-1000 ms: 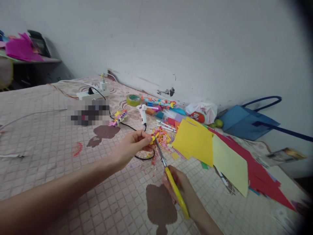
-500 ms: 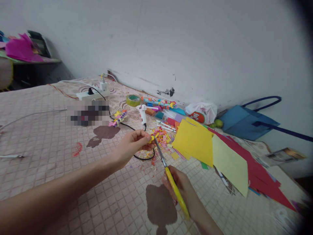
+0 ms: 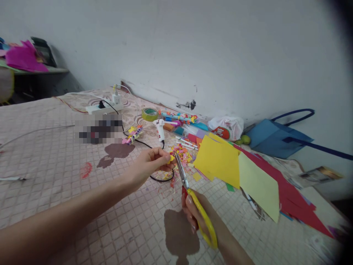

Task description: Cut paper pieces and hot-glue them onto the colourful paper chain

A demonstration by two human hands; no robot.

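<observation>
Between the thumb and fingers of my left hand (image 3: 154, 161) is a small yellow paper piece (image 3: 171, 158), mostly covered by the fingertips. My right hand (image 3: 197, 208) is wrapped round the handles of a pair of scissors (image 3: 182, 174), one handle yellow, the other red. The blades point up and away, with their tips just right of the yellow piece; I cannot tell whether they touch it. Beyond the blades lies a heap of small paper scraps (image 3: 186, 156) in yellow, pink and orange.
A white glue gun (image 3: 160, 129) stands behind my left hand, its black cord trailing near it. Yellow sheets (image 3: 217, 160) and red sheets (image 3: 286, 189) lie to the right. Farther back are a tape roll (image 3: 149, 114), a power strip (image 3: 103, 106) and a blue bag (image 3: 275, 138).
The scissors have turned and their handles have spread, so the red handle now shows. My left hand still pinches the yellow piece in nearly the same place.
</observation>
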